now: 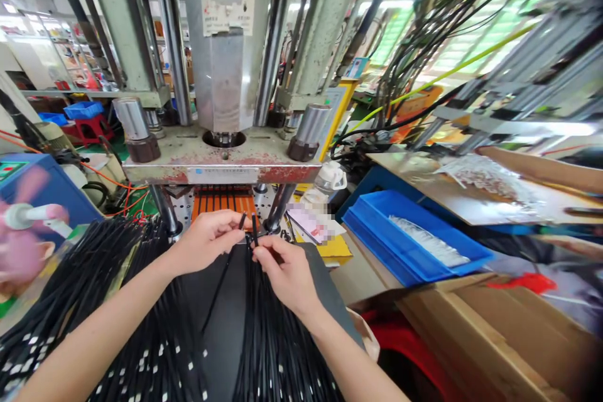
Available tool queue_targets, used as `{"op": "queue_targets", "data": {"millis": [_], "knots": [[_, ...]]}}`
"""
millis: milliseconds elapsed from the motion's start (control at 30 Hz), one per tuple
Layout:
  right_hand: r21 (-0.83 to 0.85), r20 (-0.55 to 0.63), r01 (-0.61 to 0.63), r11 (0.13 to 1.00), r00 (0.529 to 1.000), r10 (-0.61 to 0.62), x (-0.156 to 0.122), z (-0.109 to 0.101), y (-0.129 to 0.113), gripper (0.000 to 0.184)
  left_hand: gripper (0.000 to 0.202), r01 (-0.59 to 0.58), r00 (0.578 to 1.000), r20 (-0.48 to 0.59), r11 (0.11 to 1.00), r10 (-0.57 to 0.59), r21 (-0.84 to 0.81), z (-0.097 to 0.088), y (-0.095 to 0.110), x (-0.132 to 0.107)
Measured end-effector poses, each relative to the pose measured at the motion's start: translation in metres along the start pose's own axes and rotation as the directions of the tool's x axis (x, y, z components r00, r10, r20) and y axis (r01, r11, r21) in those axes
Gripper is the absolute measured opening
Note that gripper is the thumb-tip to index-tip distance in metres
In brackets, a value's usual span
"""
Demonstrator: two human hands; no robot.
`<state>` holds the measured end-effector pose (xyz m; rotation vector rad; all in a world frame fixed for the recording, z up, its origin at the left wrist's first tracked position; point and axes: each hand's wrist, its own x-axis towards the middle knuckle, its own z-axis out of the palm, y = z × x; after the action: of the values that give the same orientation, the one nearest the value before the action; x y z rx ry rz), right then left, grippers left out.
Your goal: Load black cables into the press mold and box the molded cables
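Fingers (230,241) clamped: left hand (200,244) on slanting black cable (219,289), right hand (293,273) on straighter cable (255,230); tips just apart, toward orange plate (244,203).

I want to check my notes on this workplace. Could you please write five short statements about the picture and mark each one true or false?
1. The left hand holds a black strip. True.
2. The right hand rests on a cardboard box. False: it pinches a second black strip.
3. An orange plate lies beyond the hands, in the machine. True.
4. The blue tray holds red parts. False: its contents look whitish.
5. The pink fan is at the picture's left edge. True.
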<state>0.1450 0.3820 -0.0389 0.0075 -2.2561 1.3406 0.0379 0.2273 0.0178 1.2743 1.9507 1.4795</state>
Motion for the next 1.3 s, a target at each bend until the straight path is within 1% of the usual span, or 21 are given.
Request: {"op": "queue_targets", "data": {"millis": [67, 167, 267, 300, 367, 433, 500, 533, 600, 667, 700, 733, 800, 833, 867, 900, 933, 967, 1033, 1167, 1300], "knots": [[0.088, -0.022, 0.006, 0.996, 1.000, -0.004, 0.006, 0.004, -0.009, 0.023, 0.017, -0.025, 1.000, 0.002, 0.997, 0.025, -0.071, 0.006, 0.006, 0.009], [0.121, -0.026, 0.048, 0.991, 0.999, -0.045, 0.010, 0.008, -0.013, 0.025, 0.014, -0.017, 0.999, -0.032, 0.991, 0.013, -0.132, 0.010, 0.011, 0.018], [0.074, 0.030, 0.103, 0.992, 0.994, -0.105, 0.003, 0.012, -0.007, 0.022, 0.015, 0.023, 0.999, -0.022, 0.984, -0.028, -0.177, 0.008, 0.013, 0.025], [0.044, 0.064, 0.108, 0.993, 0.992, -0.111, -0.002, 0.013, -0.004, 0.020, 0.016, 0.014, 0.999, -0.042, 0.984, -0.022, -0.180, 0.007, 0.013, 0.028], [-0.029, 0.138, 0.100, 0.995, 0.986, -0.095, -0.009, 0.017, 0.007, 0.018, 0.019, -0.059, 0.989, -0.144, 0.986, 0.036, -0.158, 0.004, 0.013, 0.035], [-0.098, 0.190, 0.083, 0.992, 0.980, -0.063, -0.011, 0.019, 0.022, 0.016, 0.019, -0.191, 0.944, -0.284, 0.980, 0.169, -0.051, 0.000, 0.015, 0.044], [-0.150, 0.185, 0.050, 0.987, 0.983, -0.021, -0.001, 0.019, 0.038, 0.015, 0.015, -0.333, 0.856, -0.361, 0.928, 0.371, 0.164, -0.004, 0.020, 0.053], [-0.167, 0.158, 0.027, 0.986, 0.987, 0.000, 0.008, 0.019, 0.046, 0.015, 0.013, -0.400, 0.807, -0.345, 0.874, 0.479, 0.276, -0.005, 0.023, 0.057], [-0.181, 0.079, -0.014, 0.983, 0.996, 0.029, 0.034, 0.018, 0.060, 0.019, 0.009, -0.524, 0.727, -0.236, 0.743, 0.645, 0.415, -0.006, 0.028, 0.061], [-0.174, -0.015, -0.041, 0.984, 0.999, 0.039, 0.064, 0.018, 0.070, 0.024, 0.007, -0.586, 0.692, -0.165, 0.680, 0.703, 0.440, -0.003, 0.022, 0.060], [-0.164, -0.052, -0.053, 0.985, 0.998, 0.045, 0.079, 0.019, 0.073, 0.025, 0.009, -0.569, 0.698, -0.187, 0.694, 0.691, 0.440, -0.001, 0.014, 0.057], [-0.155, -0.082, -0.073, 0.985, 0.995, 0.060, 0.092, 0.019, 0.076, 0.024, 0.014, -0.514, 0.721, -0.237, 0.731, 0.651, 0.448, 0.001, 0.003, 0.055], [-0.164, -0.112, -0.133, 0.978, 0.987, 0.115, 0.111, 0.022, 0.080, 0.024, 0.021, -0.332, 0.806, -0.298, 0.807, 0.512, 0.488, 0.003, -0.026, 0.048], [-0.179, -0.115, -0.163, 0.970, 0.983, 0.144, 0.117, 0.023, 0.081, 0.025, 0.019, -0.253, 0.869, -0.238, 0.804, 0.433, 0.539, 0.004, -0.042, 0.044], [-0.197, -0.111, -0.187, 0.962, 0.980, 0.168, 0.120, 0.024, 0.081, 0.025, 0.019, -0.216, 0.927, -0.121, 0.768, 0.356, 0.603, 0.004, -0.057, 0.041], [-0.213, -0.102, -0.201, 0.956, 0.978, 0.183, 0.122, 0.025, 0.082, 0.026, 0.020, -0.215, 0.962, 0.020, 0.711, 0.273, 0.670, 0.004, -0.070, 0.038], [-0.225, -0.089, -0.205, 0.953, 0.978, 0.189, 0.122, 0.026, 0.082, 0.025, 0.025, -0.247, 0.968, 0.154, 0.647, 0.198, 0.722, 0.005, -0.079, 0.035], [-0.230, -0.077, -0.206, 0.951, 0.978, 0.193, 0.121, 0.026, 0.083, 0.024, 0.030, -0.289, 0.956, 0.257, 0.589, 0.140, 0.755, 0.006, -0.086, 0.033], [-0.227, -0.059, -0.206, 0.952, 0.978, 0.198, 0.118, 0.025, 0.084, 0.020, 0.039, -0.340, 0.934, 0.349, 0.500, 0.080, 0.796, 0.009, -0.090, 0.031], [-0.210, -0.019, -0.186, 0.960, 0.982, 0.187, 0.113, 0.021, 0.087, 0.019, 0.045, -0.324, 0.943, 0.325, 0.386, 0.064, 0.864, 0.015, -0.081, 0.034], [-0.208, 0.007, -0.163, 0.964, 0.986, 0.168, 0.113, 0.018, 0.090, 0.026, 0.049, -0.306, 0.951, 0.302, 0.317, 0.062, 0.898, 0.023, -0.074, 0.037]]}}
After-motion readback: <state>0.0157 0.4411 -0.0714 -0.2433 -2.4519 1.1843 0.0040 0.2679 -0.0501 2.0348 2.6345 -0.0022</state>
